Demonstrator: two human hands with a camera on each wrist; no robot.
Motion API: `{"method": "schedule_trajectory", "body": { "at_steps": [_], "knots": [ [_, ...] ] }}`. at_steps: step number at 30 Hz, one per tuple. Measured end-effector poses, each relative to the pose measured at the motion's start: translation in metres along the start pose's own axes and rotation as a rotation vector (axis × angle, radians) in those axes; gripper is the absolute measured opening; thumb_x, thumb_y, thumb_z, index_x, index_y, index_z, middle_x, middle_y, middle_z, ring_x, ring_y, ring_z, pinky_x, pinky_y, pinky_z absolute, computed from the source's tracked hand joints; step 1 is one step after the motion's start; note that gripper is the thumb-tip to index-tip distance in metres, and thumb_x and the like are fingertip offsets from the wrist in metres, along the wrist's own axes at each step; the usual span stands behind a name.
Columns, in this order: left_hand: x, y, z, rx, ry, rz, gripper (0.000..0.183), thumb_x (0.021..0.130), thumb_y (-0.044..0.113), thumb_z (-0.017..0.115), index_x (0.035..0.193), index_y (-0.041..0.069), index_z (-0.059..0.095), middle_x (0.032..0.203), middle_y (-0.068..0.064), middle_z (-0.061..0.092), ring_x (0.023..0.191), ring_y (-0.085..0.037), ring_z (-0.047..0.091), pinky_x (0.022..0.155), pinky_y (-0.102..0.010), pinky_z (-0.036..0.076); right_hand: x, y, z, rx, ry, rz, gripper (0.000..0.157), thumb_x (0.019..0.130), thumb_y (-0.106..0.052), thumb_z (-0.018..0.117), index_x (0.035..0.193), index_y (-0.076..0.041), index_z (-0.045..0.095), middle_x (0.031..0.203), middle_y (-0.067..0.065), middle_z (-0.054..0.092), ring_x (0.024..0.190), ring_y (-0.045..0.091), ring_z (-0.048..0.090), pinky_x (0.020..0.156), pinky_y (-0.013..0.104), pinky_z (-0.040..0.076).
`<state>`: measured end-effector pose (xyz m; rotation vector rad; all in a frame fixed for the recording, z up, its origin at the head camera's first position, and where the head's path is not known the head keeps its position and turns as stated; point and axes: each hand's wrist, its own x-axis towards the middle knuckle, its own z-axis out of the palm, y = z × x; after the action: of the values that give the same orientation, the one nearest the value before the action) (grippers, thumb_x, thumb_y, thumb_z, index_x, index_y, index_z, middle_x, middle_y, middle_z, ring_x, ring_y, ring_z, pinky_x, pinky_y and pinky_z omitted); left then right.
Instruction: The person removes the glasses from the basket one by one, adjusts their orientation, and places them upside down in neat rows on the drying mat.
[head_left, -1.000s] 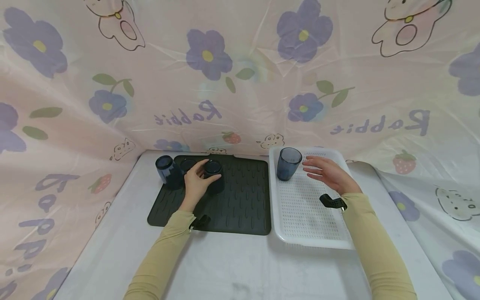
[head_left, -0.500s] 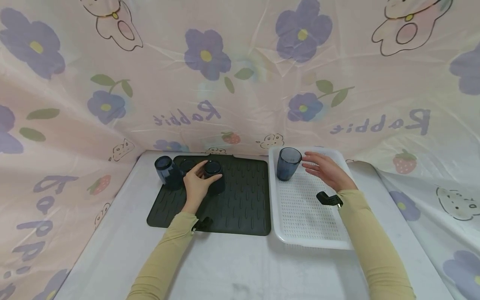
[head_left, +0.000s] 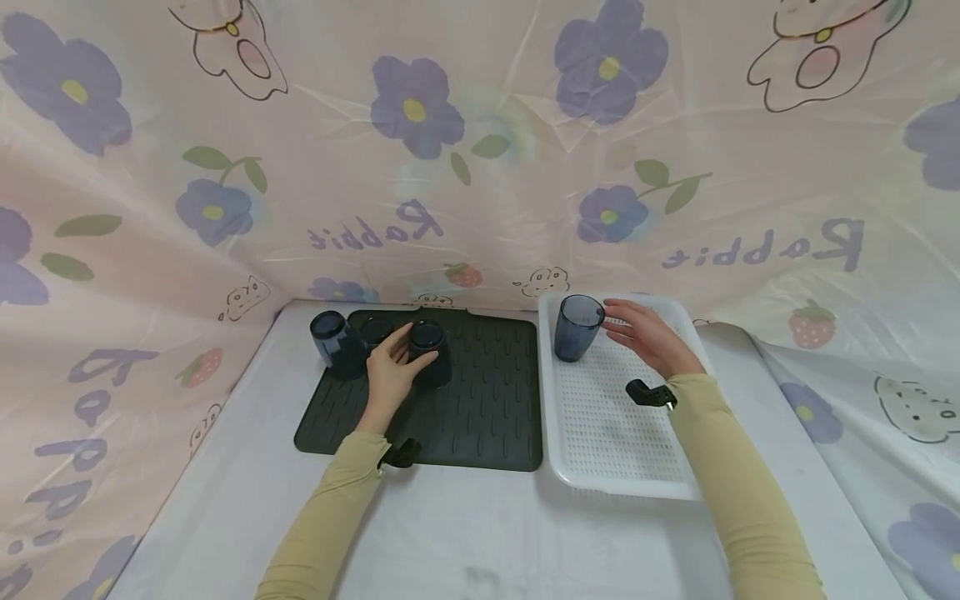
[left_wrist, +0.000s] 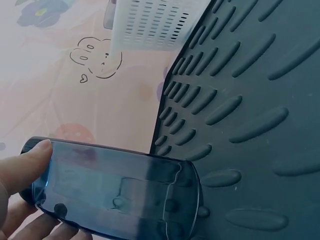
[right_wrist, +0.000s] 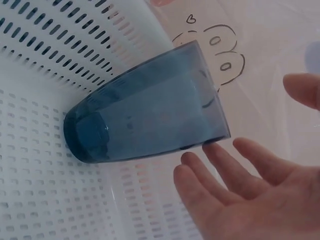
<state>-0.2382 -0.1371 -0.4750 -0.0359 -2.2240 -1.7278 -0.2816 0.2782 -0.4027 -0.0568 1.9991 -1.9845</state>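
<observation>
On the dark drying mat several blue-tinted drinking glasses stand upside down. My left hand holds the nearest-right glass, thumb on one side and fingers on the other. In the left wrist view the thumb and fingers lie about the base end of this glass, its rim down on the mat. Another blue glass stands upright in the white perforated basket. Beside its right side is my right hand, fingers extended; in the right wrist view the fingertips are at its rim, thumb apart.
Left of my left hand are two more inverted glasses, one at the mat's left edge and one partly hidden behind the hand. A patterned curtain hangs behind the white table.
My right hand has moved a little left, closer to the glass in the basket. The left hand has shifted slightly left; its glass stays nearly where it was.
</observation>
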Motion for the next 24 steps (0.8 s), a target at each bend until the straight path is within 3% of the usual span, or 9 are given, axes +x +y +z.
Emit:
{"method": "schedule_trajectory", "body": {
  "at_steps": [12, 24],
  "knots": [
    [0.001, 0.000, -0.001, -0.012, -0.008, 0.000, 0.064, 0.076, 0.025, 0.083, 0.134, 0.019, 0.057, 0.134, -0.008, 0.055, 0.122, -0.021, 0.052, 0.100, -0.037, 0.043, 0.011, 0.001, 0.004, 0.002, -0.004, -0.021, 0.067, 0.102, -0.029, 0.048, 0.153, -0.002, 0.014, 0.159, 0.013, 0.004, 0.143, 0.034, 0.012, 0.115, 0.041, 0.018],
    [0.000, 0.000, -0.001, -0.023, -0.003, 0.001, 0.063, 0.076, 0.023, 0.082, 0.133, 0.017, 0.058, 0.132, -0.008, 0.056, 0.122, -0.021, 0.052, 0.100, -0.037, 0.043, 0.016, 0.002, 0.010, -0.020, 0.017, -0.015, 0.060, 0.103, -0.025, 0.045, 0.152, -0.001, 0.018, 0.159, 0.012, 0.005, 0.143, 0.033, 0.010, 0.115, 0.042, 0.016]
  ]
}}
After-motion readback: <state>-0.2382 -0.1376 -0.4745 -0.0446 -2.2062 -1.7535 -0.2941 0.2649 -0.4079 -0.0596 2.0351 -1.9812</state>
